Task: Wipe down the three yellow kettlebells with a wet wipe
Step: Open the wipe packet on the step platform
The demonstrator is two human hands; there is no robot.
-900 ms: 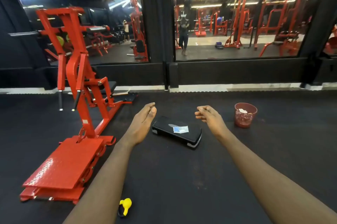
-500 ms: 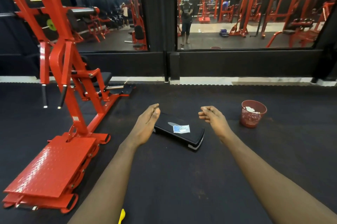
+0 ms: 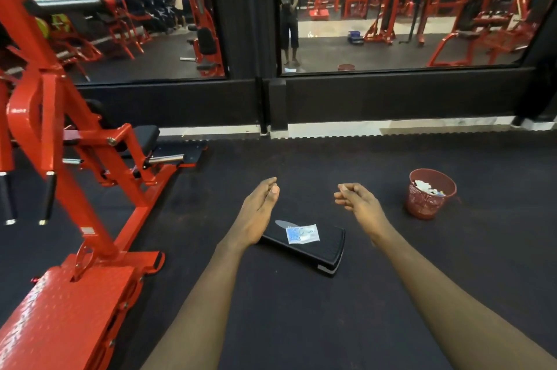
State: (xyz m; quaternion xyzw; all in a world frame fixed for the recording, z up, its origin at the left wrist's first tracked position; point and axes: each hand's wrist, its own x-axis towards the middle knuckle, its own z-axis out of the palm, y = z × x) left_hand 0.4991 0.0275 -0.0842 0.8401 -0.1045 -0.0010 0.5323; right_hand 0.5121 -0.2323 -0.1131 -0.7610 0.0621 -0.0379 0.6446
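I came closer: the yellow kettlebell (near my feet before) has left my view. The wipe packet (image 3: 302, 234) lies on the black step (image 3: 327, 253), between my left fingers (image 3: 265, 187), straight, and right fingers (image 3: 346, 190), loosely curled. Both are empty, so I should take it first.

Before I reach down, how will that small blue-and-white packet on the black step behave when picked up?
The packet lies flat and thin on the step, so it is probably very light and floppy. It looks like a film wrapper, so possibly slippery. Being flat, it should not roll; a push would likely just slide it.
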